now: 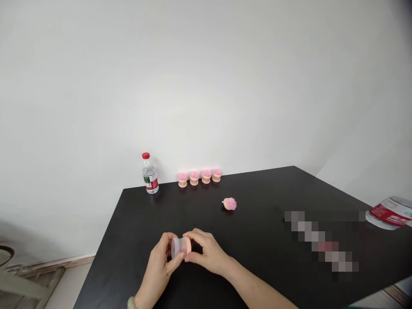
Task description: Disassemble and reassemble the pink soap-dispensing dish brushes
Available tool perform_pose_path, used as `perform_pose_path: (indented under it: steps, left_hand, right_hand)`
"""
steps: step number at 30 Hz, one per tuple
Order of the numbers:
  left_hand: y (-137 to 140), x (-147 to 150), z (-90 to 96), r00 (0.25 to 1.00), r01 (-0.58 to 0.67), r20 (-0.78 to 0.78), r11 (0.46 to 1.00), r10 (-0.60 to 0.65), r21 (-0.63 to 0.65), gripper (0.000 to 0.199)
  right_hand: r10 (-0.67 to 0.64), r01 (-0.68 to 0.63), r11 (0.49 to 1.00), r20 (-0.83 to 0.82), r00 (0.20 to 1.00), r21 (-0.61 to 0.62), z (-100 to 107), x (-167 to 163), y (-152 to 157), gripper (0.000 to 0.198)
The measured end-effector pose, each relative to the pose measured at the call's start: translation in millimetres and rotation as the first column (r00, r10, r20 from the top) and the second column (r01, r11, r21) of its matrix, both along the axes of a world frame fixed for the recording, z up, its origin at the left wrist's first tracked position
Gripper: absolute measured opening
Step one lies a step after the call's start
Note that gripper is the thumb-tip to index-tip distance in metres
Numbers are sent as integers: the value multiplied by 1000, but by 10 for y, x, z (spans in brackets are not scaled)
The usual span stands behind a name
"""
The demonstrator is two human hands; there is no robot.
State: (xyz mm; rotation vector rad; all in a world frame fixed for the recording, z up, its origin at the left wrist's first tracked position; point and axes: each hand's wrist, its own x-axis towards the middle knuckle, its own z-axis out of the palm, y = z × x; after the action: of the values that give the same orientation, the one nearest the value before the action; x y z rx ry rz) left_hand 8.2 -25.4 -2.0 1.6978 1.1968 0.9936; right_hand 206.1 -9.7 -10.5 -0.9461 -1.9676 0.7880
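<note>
From my end: left hand [158, 262] and right hand [209, 253], fingers clamped on one translucent, peach-ended cup [181, 247] held sideways between them. Beyond the fingertips I count one loose brush head [230, 204], four upright brushes [194, 178] along the far edge, one red-capped bottle [149, 178] ahead-left, one labelled container [390, 213] well right. Open black tabletop [257, 231] lies right of the fingers; its left edge is nearer.
</note>
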Motion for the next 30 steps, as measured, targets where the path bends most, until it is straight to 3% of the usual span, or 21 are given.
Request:
perform_pose_path:
  steps: [4, 9, 11, 13, 15, 16, 20, 22, 24, 27, 30]
  left_hand:
    - [10, -20, 0, 1000, -16, -20, 999, 17, 40, 29]
    - [-2, 7, 9, 999, 1, 42, 999, 1, -45, 29]
    - [-15, 20, 31, 996, 17, 88, 998, -11, -65, 28]
    - [-26, 30, 52, 991, 9, 133, 996, 2, -87, 28]
    - [-27, 37, 56, 985, -4, 172, 995, 21, -98, 27]
    - [-23, 39, 49, 983, -6, 185, 996, 23, -93, 27]
    - [2, 47, -5, 980, 22, 201, 998, -9, -67, 28]
    - [0, 49, -20, 986, 6, 169, 996, 10, -92, 30]
    - [-11, 49, -17, 987, -28, 152, 989, 50, -143, 34]
    - [-15, 33, -2, 974, -52, 204, 971, 102, -235, 43]
    - [18, 3, -13, 977, -94, 170, 973, 131, -211, 40]
  right_hand:
    - [-14, 18, 996, -42, 999, 86, 3, -53, -35, 47]
    - [-1, -9, 953, 33, 999, 303, 73, -56, -93, 31]
    - [28, -36, 950, 31, 999, 311, 62, -35, -90, 39]
    - [49, -44, 976, -15, 999, 214, 20, -13, -63, 69]
    - [87, -84, 996, -102, 991, 36, -30, -2, -25, 92]
    - [93, -103, 993, -149, 984, -57, -48, -2, -8, 87]
    - [61, -132, 950, -246, 967, -282, -46, -45, -2, 25]
    - [39, -117, 949, -259, 965, -293, -21, -66, -24, 20]
    - [15, -70, 972, -234, 972, -227, 0, -53, -33, 34]
    - [-68, 72, 997, -116, 991, 33, 22, 87, 21, 44]
    - [-327, 287, 907, 87, 941, 308, 42, 375, 157, 51]
